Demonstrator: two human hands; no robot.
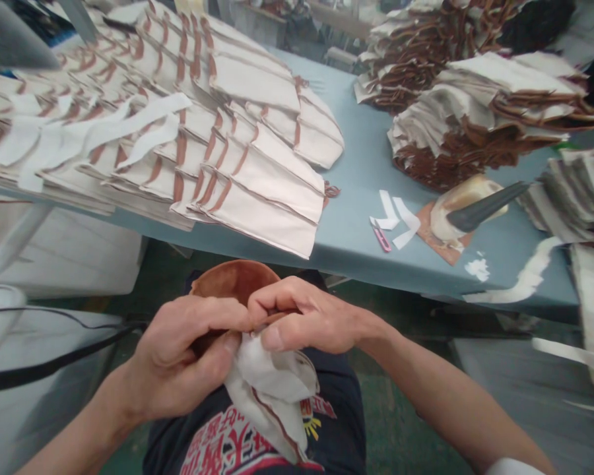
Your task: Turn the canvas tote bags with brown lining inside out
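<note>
Both my hands are closed on one brown leather piece (232,280) with white fabric lining (272,382), held low over my lap. My left hand (183,356) grips it from the left, with the thumb pressed along the top edge. My right hand (301,320) pinches the same edge from the right, thumb on the white fabric. The white lining hangs down over my dark printed shirt (247,442).
A blue-grey table (356,171) stands ahead. Overlapping cream pieces with brown trim (218,132) cover its left side. Stacks of similar pieces (480,105) sit at the right. A pink tool (381,239), white scraps (400,221) and a dark cone-shaped tool (485,208) lie near the front edge.
</note>
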